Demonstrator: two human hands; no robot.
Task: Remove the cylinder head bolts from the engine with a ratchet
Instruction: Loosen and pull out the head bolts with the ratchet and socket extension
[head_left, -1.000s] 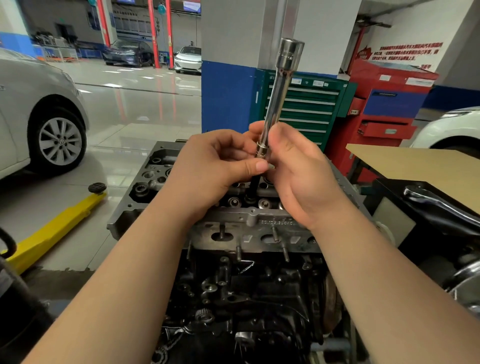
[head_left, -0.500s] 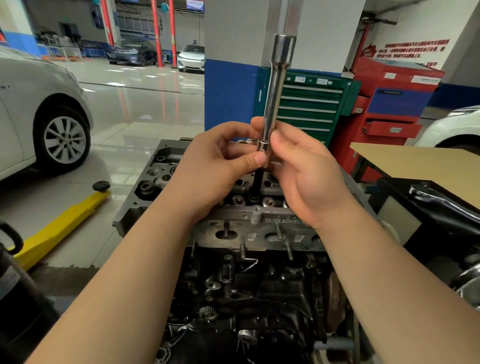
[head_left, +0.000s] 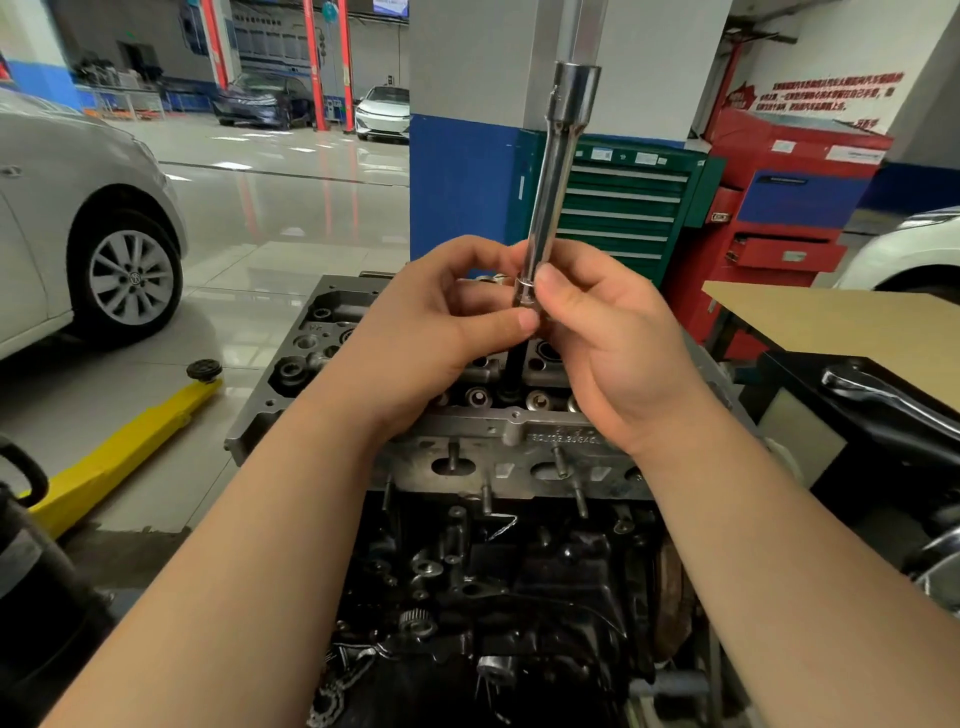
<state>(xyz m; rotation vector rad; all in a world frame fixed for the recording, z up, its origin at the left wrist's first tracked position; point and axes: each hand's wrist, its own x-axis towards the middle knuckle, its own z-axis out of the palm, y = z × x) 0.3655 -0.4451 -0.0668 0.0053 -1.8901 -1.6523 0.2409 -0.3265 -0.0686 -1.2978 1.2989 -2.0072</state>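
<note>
both hands (head_left: 524, 332) around extension bar (head_left: 550, 208)

A silver car (head_left: 67, 228) is being seen parked at the left, with a yellow lift arm (head_left: 119, 457) lying on the glossy floor (head_left: 270, 208) just beside it. Behind, a green tool chest (head_left: 618, 208) is being flanked by a blue-and-white pillar (head_left: 462, 156) and a red cabinet (head_left: 789, 208), the chest standing between them. A brown board (head_left: 852, 332) is lying at the right, and two cars, one dark (head_left: 260, 101) and one white (head_left: 382, 111), are being seen parked far back.
</note>
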